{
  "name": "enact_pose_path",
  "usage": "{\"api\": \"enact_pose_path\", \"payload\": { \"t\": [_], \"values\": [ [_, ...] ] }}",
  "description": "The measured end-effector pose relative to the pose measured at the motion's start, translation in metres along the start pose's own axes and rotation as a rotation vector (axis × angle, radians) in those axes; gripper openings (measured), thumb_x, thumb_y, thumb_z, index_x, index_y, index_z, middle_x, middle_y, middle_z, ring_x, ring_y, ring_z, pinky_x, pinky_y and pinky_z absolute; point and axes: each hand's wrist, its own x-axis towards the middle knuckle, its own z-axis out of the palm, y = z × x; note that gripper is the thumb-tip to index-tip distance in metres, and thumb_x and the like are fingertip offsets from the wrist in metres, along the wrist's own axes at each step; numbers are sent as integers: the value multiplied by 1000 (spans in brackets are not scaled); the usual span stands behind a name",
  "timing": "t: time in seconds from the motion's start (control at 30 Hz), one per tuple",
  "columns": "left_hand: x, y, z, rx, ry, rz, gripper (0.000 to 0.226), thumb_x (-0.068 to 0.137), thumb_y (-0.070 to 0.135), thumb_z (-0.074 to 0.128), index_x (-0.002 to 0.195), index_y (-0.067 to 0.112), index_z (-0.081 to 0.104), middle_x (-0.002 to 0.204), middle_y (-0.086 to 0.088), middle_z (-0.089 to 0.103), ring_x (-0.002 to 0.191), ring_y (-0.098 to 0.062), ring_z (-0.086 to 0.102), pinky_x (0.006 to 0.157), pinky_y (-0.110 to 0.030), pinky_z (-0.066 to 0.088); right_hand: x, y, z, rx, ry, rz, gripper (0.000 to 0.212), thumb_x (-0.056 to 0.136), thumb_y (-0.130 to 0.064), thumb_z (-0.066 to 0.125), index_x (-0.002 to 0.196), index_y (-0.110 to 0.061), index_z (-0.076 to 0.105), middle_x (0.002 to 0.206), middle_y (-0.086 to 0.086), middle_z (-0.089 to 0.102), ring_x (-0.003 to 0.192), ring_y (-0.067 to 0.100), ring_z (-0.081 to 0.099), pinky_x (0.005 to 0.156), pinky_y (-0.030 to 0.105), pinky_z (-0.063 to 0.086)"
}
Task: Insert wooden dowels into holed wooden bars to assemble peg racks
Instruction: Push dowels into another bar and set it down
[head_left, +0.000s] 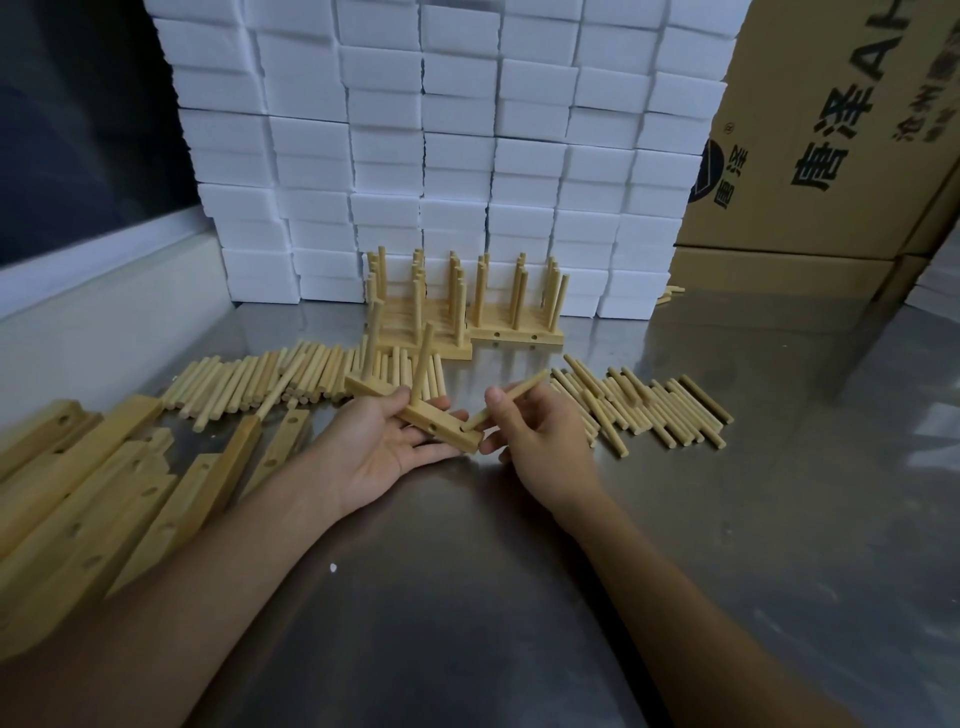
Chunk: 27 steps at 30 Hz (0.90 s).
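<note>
**Hidden and cut off**

The pile of holed bars runs off the left edge. The cardboard carton is cropped at top and right, its print partly lost. The held bar's underside lies hidden against the left hand. Finished racks overlap, so their count is unclear. The dowel tip's contact with the bar cannot be told.
</note>
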Motion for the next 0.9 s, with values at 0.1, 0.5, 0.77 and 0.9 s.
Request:
{"api": "enact_pose_path", "payload": {
  "t": [0.1,0.5,0.77,0.9],
  "values": [
    [1,0,0,19,-2,1,18,107,12,35,118,3,46,118,-25,62,94,-37,72,68,-61,58,0,1,2,-138,-21,-41,12,99,-25,57,88,-23,59,78,-2,71,64,11,68,57,19,52],
    [0,1,3,42,4,-16,21,107,13,35,118,-1,46,120,-27,62,88,-36,73,61,-56,59,3,-12,6,-446,-50,-230,12,93,-30,66,81,-29,67,74,-10,70,71,7,66,69,32,56],
    [1,1,4,34,3,-21,17,107,13,36,114,1,46,108,-25,68,86,-36,74,61,-56,59,2,-7,15,-418,136,-144,37,83,-41,73,67,-11,61,60,3,63,56,17,60,59,37,52],
    [1,1,4,55,16,-14,19,107,15,35,115,1,47,122,-26,61,89,-35,74,66,-57,59,3,-4,13,-449,50,-140,26,94,-31,64,79,-11,68,71,2,69,65,17,65,66,40,54]
  ]
}}
